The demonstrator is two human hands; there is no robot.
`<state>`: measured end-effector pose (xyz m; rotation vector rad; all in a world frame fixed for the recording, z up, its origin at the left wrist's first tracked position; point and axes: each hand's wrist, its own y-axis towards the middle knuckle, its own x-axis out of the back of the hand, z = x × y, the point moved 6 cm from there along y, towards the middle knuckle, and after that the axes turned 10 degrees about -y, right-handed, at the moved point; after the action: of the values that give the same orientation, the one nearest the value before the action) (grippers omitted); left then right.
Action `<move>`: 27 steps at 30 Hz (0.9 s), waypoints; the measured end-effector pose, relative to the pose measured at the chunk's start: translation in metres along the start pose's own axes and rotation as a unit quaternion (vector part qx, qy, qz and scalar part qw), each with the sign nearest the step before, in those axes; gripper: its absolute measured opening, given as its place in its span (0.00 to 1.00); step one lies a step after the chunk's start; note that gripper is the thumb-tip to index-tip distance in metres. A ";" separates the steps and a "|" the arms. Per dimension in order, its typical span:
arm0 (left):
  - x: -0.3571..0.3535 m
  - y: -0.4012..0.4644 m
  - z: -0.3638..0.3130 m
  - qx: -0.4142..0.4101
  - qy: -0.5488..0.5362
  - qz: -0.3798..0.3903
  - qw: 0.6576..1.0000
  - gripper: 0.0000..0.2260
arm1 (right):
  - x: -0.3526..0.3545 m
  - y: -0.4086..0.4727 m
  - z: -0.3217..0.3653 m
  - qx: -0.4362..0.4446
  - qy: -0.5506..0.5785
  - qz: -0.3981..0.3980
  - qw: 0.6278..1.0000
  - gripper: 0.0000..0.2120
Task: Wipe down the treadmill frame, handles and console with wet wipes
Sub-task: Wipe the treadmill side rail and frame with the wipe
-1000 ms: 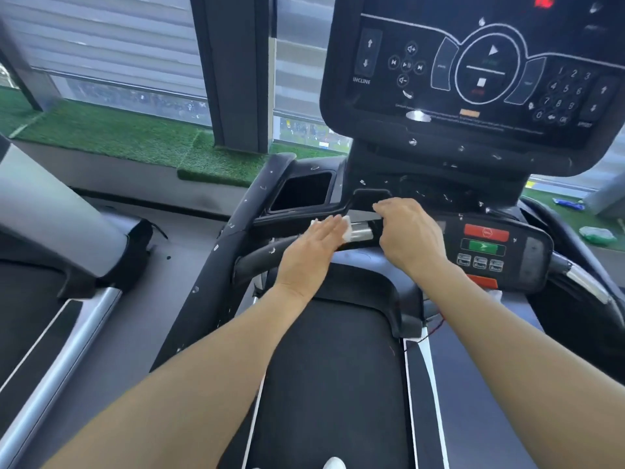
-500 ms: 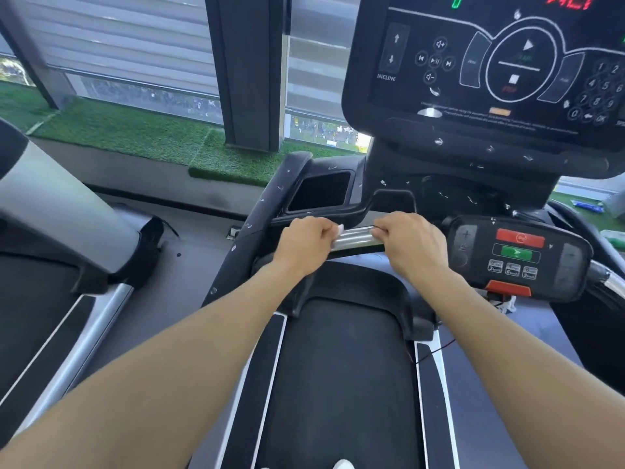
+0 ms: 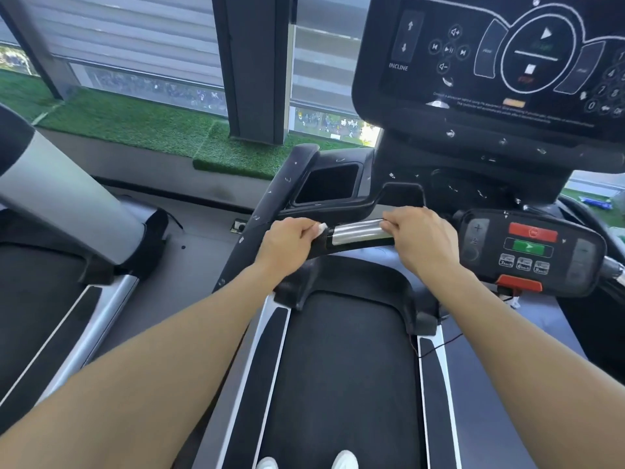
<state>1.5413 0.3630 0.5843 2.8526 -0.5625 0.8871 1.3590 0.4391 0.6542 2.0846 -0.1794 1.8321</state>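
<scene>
The person stands on the belt [image 3: 341, 367] of a treadmill, both bare forearms reaching forward to the front handlebar [image 3: 358, 233], a black bar with a shiny silver sensor sleeve along its middle; the left hand [image 3: 287, 242] is curled round the black part of the bar just left of the silver sleeve, and a corner of a white wet wipe [image 3: 320, 229] shows between its thumb and fingers, pressed against the bar; most of the wipe is hidden inside the fist; the right hand [image 3: 422, 238] is curled over the bar at the right end of the silver sleeve, fingers wrapped over the top, holding the bar itself; the two hands are apart, with the bare silver sleeve between them; just right of the right hand sits a small control pad [image 3: 531, 252] with a red button, a green button and an orange tab beneath; above, the large black console [image 3: 490, 62] shows white outlined controls and the word INCLINE; left of the console a black tray recess [image 3: 328, 184] is set into the frame; the tips of two white shoes [image 3: 345, 460] show at the bottom edge; a neighbouring treadmill [image 3: 67, 204] stands to the left, and green turf [image 3: 135, 123] lines the window ledge beyond.
</scene>
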 end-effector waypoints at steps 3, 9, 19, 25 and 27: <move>0.015 -0.001 0.033 0.060 0.061 0.013 0.996 0.14 | 0.001 -0.001 -0.001 0.003 0.005 -0.002 1.000 0.16; 0.005 0.002 0.008 0.042 0.114 0.003 0.993 0.13 | -0.002 0.000 -0.001 0.004 0.010 -0.011 1.000 0.16; -0.001 -0.033 0.033 0.028 0.068 -0.148 0.986 0.12 | -0.002 -0.002 0.000 -0.008 -0.007 -0.020 1.000 0.10; -0.028 -0.045 -0.015 -0.074 0.054 -0.205 0.974 0.15 | -0.004 -0.002 0.001 0.001 -0.020 -0.034 0.999 0.10; -0.028 -0.044 -0.007 -0.124 0.063 -0.188 0.972 0.21 | -0.003 -0.002 0.001 0.004 -0.021 -0.034 0.999 0.09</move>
<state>1.5328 0.4141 0.5746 2.5317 -0.1007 0.8531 1.3605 0.4404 0.6503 2.1099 -0.1108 1.7528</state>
